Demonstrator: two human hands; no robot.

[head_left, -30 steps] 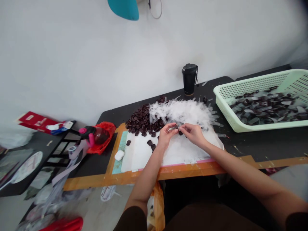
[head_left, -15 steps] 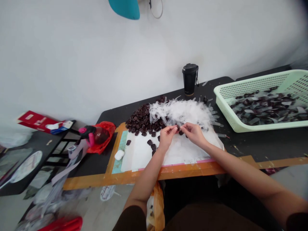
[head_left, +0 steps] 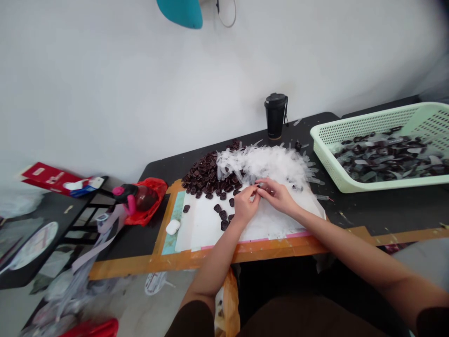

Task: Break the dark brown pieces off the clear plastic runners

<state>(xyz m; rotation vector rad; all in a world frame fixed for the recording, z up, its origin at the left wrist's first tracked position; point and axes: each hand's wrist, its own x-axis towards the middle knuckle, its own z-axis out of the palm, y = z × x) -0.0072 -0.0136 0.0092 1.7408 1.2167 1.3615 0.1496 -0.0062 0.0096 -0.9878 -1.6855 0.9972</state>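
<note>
Because it is so small, the piece (head_left: 260,185) sits in a two-sided fingertip grip above the table (head_left: 354,210): the left hand (head_left: 247,206) pinches it from one side, the right hand (head_left: 278,195) from the other, and their fingers hide most of it. The dark pieces (head_left: 201,173) and clear strips (head_left: 270,161) lie heaped against each other toward the back edge, probably for easy reach. White paper (head_left: 203,229) near the front edge likely makes dark bits stand out. The cup (head_left: 275,117) stands at the back edge, perhaps against spills.
</note>
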